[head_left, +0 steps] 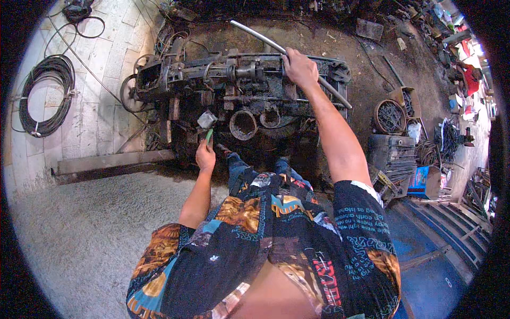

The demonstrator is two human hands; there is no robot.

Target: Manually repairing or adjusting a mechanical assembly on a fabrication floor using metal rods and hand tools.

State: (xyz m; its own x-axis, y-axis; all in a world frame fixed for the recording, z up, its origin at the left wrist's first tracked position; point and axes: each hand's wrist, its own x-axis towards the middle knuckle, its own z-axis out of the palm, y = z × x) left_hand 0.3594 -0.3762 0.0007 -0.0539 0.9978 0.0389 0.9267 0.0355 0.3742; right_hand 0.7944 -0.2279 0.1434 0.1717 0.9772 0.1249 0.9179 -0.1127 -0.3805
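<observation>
My right hand [301,68] is closed around a long grey metal rod [257,35], which slants across the far side of a dark, greasy lathe-like machine [212,74]. The rod's other end comes out below the wrist, toward the right. Nearer to me on the left, my left hand [205,156] grips a slim green-handled tool [210,134]. Just beyond the green part is a pale, square-looking block [207,119]; I cannot tell whether the two are joined. Two round pots [243,125] of dark stuff sit at the machine's near side.
A coil of black cable [47,95] hangs against the pale wall on the left. To the right stand a round tub of metal pieces [390,116], a rack of thin rods [392,159] and a blue box [423,182]. A blue metal panel [419,266] lies at the lower right.
</observation>
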